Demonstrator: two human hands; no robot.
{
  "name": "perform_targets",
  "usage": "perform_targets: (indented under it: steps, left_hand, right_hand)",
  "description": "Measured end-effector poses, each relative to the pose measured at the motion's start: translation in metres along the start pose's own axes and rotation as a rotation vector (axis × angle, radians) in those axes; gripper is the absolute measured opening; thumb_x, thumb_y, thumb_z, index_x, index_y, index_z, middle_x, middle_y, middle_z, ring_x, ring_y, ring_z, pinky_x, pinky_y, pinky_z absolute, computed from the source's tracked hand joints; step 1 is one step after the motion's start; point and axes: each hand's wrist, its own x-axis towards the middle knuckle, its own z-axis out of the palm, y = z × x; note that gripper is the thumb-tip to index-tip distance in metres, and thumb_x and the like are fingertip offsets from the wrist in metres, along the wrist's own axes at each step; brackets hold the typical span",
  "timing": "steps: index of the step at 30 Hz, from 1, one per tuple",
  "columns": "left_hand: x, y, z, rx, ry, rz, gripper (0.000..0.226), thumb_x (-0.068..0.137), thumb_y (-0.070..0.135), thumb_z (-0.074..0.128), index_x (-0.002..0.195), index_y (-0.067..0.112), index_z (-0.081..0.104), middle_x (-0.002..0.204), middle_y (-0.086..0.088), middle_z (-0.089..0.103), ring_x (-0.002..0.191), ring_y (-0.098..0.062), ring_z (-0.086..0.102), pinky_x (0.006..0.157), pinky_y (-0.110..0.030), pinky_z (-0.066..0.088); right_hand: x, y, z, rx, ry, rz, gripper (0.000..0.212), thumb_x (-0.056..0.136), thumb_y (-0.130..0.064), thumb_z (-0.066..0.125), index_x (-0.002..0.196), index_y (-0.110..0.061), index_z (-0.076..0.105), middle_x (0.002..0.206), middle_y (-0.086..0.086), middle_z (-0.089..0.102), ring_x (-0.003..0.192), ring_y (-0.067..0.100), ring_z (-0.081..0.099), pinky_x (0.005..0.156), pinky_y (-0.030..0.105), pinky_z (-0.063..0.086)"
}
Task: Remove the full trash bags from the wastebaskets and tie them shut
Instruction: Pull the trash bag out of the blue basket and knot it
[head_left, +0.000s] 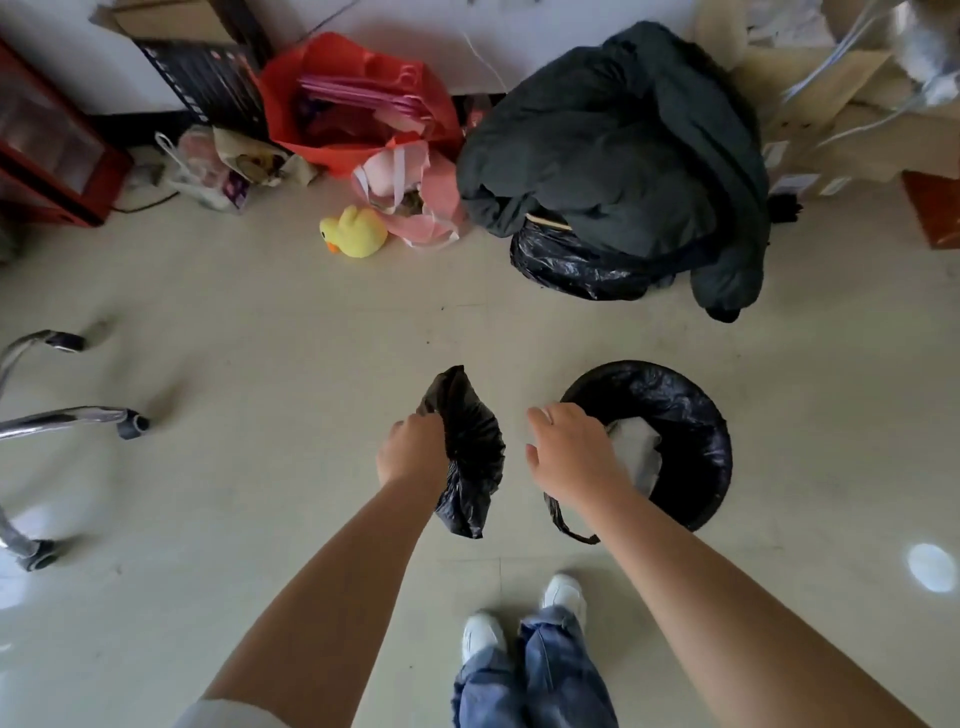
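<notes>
Black bag in left hand: a crumpled black plastic trash bag (467, 452) hangs bunched from the left hand (410, 449), whose fingers are curled round its gathered middle; it is off the floor, between the two hands.
Right hand: the right hand (569, 454) reaches over the near rim of a round wastebasket lined with a glossy black plastic bag (691, 415); its fingers bend down over the liner's edge, but whether they actually pinch the plastic I cannot tell.
Wastebasket contents: pale crumpled paper (641, 457) lies inside the liner, just beside the right hand.
Loose strap: a black loop of the liner's handle (566, 525) dangles below the right wrist.
Floor: pale glossy tile (260, 312), with white shoes (483, 631) and blue jeans at the bottom.
Far side: a second black trash bag (566, 265) sits under a heap of dark green clothing (623, 145); to its left lie a yellow plush duck (353, 232), a pink bag (415, 192) and a red-orange tote (358, 98).
Left edge: chrome chair legs on castors (67, 415).
</notes>
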Motion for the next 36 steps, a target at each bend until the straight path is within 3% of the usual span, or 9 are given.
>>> perform_targets:
  steps: [1, 5, 8, 13, 17, 25, 28, 32, 36]
  left_hand:
    - [0.016, 0.005, 0.014, 0.025, -0.007, 0.009, 0.031, 0.086, -0.008, 0.039, 0.109, 0.003, 0.056, 0.113, -0.012, 0.06, 0.107, -0.027, 0.054, 0.073, -0.028, 0.042]
    - [0.067, 0.023, 0.063, 0.088, -0.036, 0.042, 0.031, 0.087, -0.008, 0.041, 0.112, 0.003, 0.054, 0.115, -0.012, 0.058, 0.109, -0.027, 0.054, 0.078, -0.03, 0.044]
    - [0.088, 0.033, 0.087, 0.091, -0.027, 0.059, 0.028, 0.086, -0.008, 0.043, 0.11, 0.003, 0.054, 0.113, -0.012, 0.057, 0.109, -0.028, 0.052, 0.073, -0.029, 0.038]
    - [0.094, 0.044, 0.093, 0.121, -0.009, 0.102, 0.029, 0.086, -0.004, 0.047, 0.113, 0.005, 0.051, 0.117, -0.011, 0.056, 0.113, -0.028, 0.049, 0.079, -0.03, 0.04]
    - [0.066, 0.05, 0.078, 0.162, 0.014, 0.136, 0.034, 0.089, 0.004, 0.047, 0.123, 0.007, 0.046, 0.128, -0.011, 0.048, 0.122, -0.028, 0.043, 0.097, -0.034, 0.04]
    - [-0.018, 0.11, 0.072, 0.17, 0.038, 0.244, 0.027, 0.093, 0.008, 0.045, 0.12, 0.009, 0.05, 0.122, -0.009, 0.052, 0.118, -0.026, 0.046, 0.095, -0.034, 0.041]
    - [-0.046, 0.14, 0.092, 0.153, 0.098, 0.273, 0.028, 0.096, 0.013, 0.039, 0.122, 0.01, 0.049, 0.126, -0.008, 0.05, 0.121, -0.026, 0.044, 0.099, -0.034, 0.038]
    - [-0.083, 0.176, 0.141, 0.132, 0.122, 0.233, 0.034, 0.099, 0.027, 0.035, 0.127, 0.012, 0.045, 0.134, -0.006, 0.044, 0.127, -0.025, 0.039, 0.103, -0.035, 0.034]
    - [-0.102, 0.208, 0.195, 0.162, 0.141, 0.232, 0.032, 0.099, 0.028, 0.033, 0.124, 0.012, 0.045, 0.13, -0.005, 0.046, 0.123, -0.024, 0.042, 0.1, -0.033, 0.034]
  right_hand:
    - [0.015, 0.009, 0.013, -0.013, 0.0, -0.003, 0.027, 0.081, -0.017, 0.063, 0.1, 0.002, 0.058, 0.097, 0.019, 0.061, 0.095, 0.035, 0.059, 0.071, 0.041, 0.049]
    - [0.056, 0.041, 0.059, -0.044, -0.126, -0.021, 0.032, 0.094, -0.024, 0.041, 0.12, -0.005, 0.045, 0.121, 0.014, 0.05, 0.116, 0.031, 0.046, 0.087, 0.039, 0.043]
    - [0.07, 0.056, 0.083, -0.053, -0.136, -0.019, 0.032, 0.094, -0.024, 0.04, 0.121, -0.007, 0.044, 0.125, 0.014, 0.049, 0.118, 0.031, 0.044, 0.088, 0.04, 0.042]
    - [0.068, 0.069, 0.093, -0.036, -0.138, 0.011, 0.037, 0.094, -0.023, 0.04, 0.126, -0.007, 0.043, 0.128, 0.014, 0.048, 0.12, 0.031, 0.043, 0.089, 0.039, 0.042]
    - [0.038, 0.08, 0.069, -0.003, -0.104, 0.053, 0.036, 0.094, -0.023, 0.04, 0.125, -0.006, 0.043, 0.125, 0.013, 0.05, 0.117, 0.03, 0.045, 0.088, 0.038, 0.043]
    - [-0.062, 0.141, 0.027, 0.034, -0.1, 0.249, 0.04, 0.094, -0.024, 0.04, 0.131, -0.007, 0.038, 0.128, 0.013, 0.048, 0.119, 0.03, 0.045, 0.088, 0.038, 0.045]
    - [-0.093, 0.17, 0.036, 0.042, -0.107, 0.283, 0.044, 0.095, -0.024, 0.039, 0.136, -0.009, 0.034, 0.132, 0.013, 0.046, 0.121, 0.03, 0.044, 0.091, 0.038, 0.044]
    - [-0.132, 0.209, 0.068, -0.016, -0.134, 0.189, 0.042, 0.095, -0.025, 0.037, 0.134, -0.009, 0.035, 0.132, 0.012, 0.046, 0.119, 0.029, 0.044, 0.09, 0.037, 0.044]
    - [-0.151, 0.241, 0.108, -0.007, -0.139, 0.132, 0.042, 0.095, -0.024, 0.038, 0.134, -0.01, 0.036, 0.135, 0.011, 0.044, 0.123, 0.03, 0.042, 0.094, 0.038, 0.042]
